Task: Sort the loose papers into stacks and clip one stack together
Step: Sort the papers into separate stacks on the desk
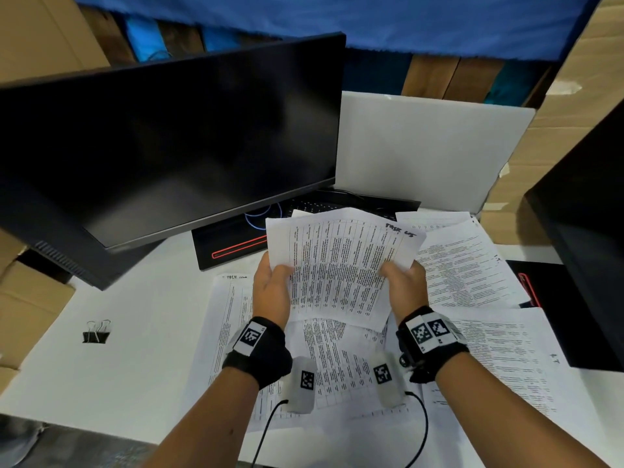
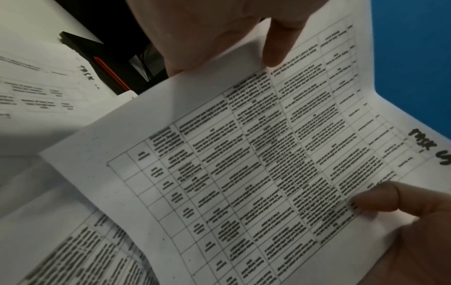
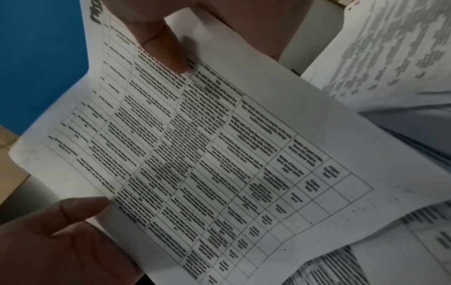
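I hold a printed table sheet (image 1: 337, 265) above the desk, marked "TASK" by hand at its far right corner. My left hand (image 1: 273, 285) pinches its left edge and my right hand (image 1: 401, 282) pinches its right edge. The left wrist view shows the sheet (image 2: 244, 164) with my left hand (image 2: 207, 34) at the top and the right thumb (image 2: 375, 198) lower right. In the right wrist view my right hand (image 3: 165, 48) has its thumb pressed on the sheet (image 3: 219, 154). Loose papers (image 1: 472, 265) lie spread under and around my hands. A black binder clip (image 1: 96, 332) sits far left on the white desk (image 1: 135, 349).
A dark monitor (image 1: 169, 146) stands at the back left, its base (image 1: 233, 244) just beyond the held sheet. A white board (image 1: 422, 146) leans behind a keyboard (image 1: 324, 204). A second black monitor (image 1: 580, 248) crowds the right edge. Cardboard boxes (image 1: 30, 298) stand left of the desk.
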Tool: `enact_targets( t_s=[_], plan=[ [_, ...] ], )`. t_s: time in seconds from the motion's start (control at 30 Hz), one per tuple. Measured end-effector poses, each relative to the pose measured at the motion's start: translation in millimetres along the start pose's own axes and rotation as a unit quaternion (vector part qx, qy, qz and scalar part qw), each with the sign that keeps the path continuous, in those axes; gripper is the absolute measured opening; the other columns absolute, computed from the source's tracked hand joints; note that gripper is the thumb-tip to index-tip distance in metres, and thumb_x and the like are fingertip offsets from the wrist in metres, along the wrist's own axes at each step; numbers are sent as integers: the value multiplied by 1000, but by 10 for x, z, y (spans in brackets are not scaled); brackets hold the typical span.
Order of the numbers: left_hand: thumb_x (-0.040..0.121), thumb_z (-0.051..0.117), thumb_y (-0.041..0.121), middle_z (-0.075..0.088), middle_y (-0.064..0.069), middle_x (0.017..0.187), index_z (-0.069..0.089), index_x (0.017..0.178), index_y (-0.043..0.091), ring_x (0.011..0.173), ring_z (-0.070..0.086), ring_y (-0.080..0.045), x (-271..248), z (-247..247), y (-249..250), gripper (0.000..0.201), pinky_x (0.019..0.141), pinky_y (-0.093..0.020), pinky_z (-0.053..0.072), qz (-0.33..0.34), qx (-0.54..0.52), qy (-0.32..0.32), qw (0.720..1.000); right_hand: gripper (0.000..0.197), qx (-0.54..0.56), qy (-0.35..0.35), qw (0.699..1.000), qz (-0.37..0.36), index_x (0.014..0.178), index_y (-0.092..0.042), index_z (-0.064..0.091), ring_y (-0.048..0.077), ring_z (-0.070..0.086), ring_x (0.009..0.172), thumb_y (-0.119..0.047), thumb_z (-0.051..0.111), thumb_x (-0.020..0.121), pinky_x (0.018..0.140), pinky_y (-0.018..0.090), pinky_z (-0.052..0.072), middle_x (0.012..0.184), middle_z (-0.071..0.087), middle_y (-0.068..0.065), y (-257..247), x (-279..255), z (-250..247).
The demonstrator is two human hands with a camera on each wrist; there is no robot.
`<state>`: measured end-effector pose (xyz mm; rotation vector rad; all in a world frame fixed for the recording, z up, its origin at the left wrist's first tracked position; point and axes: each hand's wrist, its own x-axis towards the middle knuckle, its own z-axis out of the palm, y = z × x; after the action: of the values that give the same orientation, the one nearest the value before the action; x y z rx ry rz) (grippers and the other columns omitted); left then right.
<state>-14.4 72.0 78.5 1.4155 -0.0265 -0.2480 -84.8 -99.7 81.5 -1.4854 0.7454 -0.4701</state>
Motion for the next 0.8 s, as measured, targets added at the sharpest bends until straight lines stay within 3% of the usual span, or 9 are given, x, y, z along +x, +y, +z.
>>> enact_targets(
  t_s=[0.1,0.2,0.27,0.37,0.47,0.53,0.6,0.7,0.8],
  plan=[
    [93,40,-4,67,8,97,61,111,16,78,65,9,9,-5,-32,34,61,-3,46,-5,6,6,1000,6,-3,-6,1000,-3,73,-2,54,19,44,65,-6,52,69,64,29,39,71,47,7,1,-17,0],
    [93,41,0,68,6,101,61,115,16,92,64,-6,-10,-15,-91,34,63,-4,47,-30,14,17,999,13,-3,-2,1000,2,78,-8,58,18,49,67,3,52,77,66,29,42,74,52,7,73,-54,-3],
    [93,41,0,67,5,103,60,117,14,94,63,-4,-22,-21,-112,34,63,-4,46,-39,18,21,999,15,3,7,1000,6,80,-8,57,18,46,69,6,52,77,65,28,39,76,50,7,85,-53,-14],
    [93,42,1,68,5,101,61,115,15,82,64,7,-2,-14,-145,32,61,-3,46,-46,19,24,998,20,10,13,1000,3,76,-9,54,18,43,69,10,51,78,63,27,36,76,48,8,101,-9,-37],
    [93,43,6,68,0,109,61,119,13,97,63,-6,32,-28,-230,33,72,-14,47,-78,40,12,996,22,-8,9,1000,19,72,-11,56,20,49,67,9,51,79,64,28,40,75,52,8,146,-8,-16],
    [89,48,21,66,-4,117,59,123,12,107,60,-16,78,-74,-317,37,87,-26,48,-109,60,-6,992,23,-19,18,999,31,71,-13,59,19,53,64,8,52,80,64,28,44,73,57,5,173,4,-24],
    [80,49,31,66,-8,111,61,110,13,105,60,-24,125,-171,-388,37,94,-39,47,-119,73,-12,990,21,-20,34,998,42,73,-14,61,19,55,65,4,54,80,67,30,47,73,59,4,188,73,-70],
    [87,49,21,63,0,93,61,89,22,92,59,-22,232,-451,-474,12,83,-34,43,-94,149,60,983,16,-18,83,995,59,79,-12,65,22,58,71,0,55,78,72,36,50,75,62,5,203,228,-192],
    [89,52,13,65,-4,99,61,98,19,93,61,-28,368,-830,-614,14,86,-31,46,-128,270,134,945,18,-34,128,989,57,92,-10,66,21,56,76,0,55,82,76,32,46,83,62,7,207,332,-354]
  ],
)
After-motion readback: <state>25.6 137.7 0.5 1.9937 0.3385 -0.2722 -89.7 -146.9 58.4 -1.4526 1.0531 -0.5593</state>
